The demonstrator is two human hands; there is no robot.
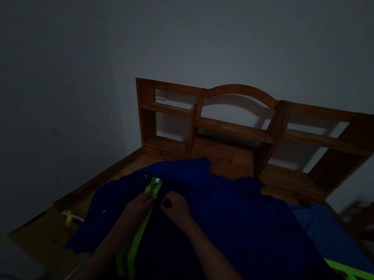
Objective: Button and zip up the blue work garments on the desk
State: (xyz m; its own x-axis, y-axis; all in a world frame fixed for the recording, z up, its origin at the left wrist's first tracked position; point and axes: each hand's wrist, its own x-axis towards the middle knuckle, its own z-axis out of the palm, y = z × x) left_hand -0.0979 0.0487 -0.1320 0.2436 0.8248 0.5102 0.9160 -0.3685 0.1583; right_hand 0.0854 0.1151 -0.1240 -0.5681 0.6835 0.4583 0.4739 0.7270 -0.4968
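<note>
At the far left of my view a white cable (78, 220) lies on the wooden desk (49, 232). My left hand (137, 210) is curled onto the blue work garment (247, 226), fingers pinching at its yellow-green reflective stripe (135, 246). My right hand (175, 210) sits just beside it, almost touching, and nips the cloth on the stripe's other side. The garment is spread across the desk before the shelf unit (235, 129). More stripes (357, 278) show at the right. It is too dark to read any label.
</note>
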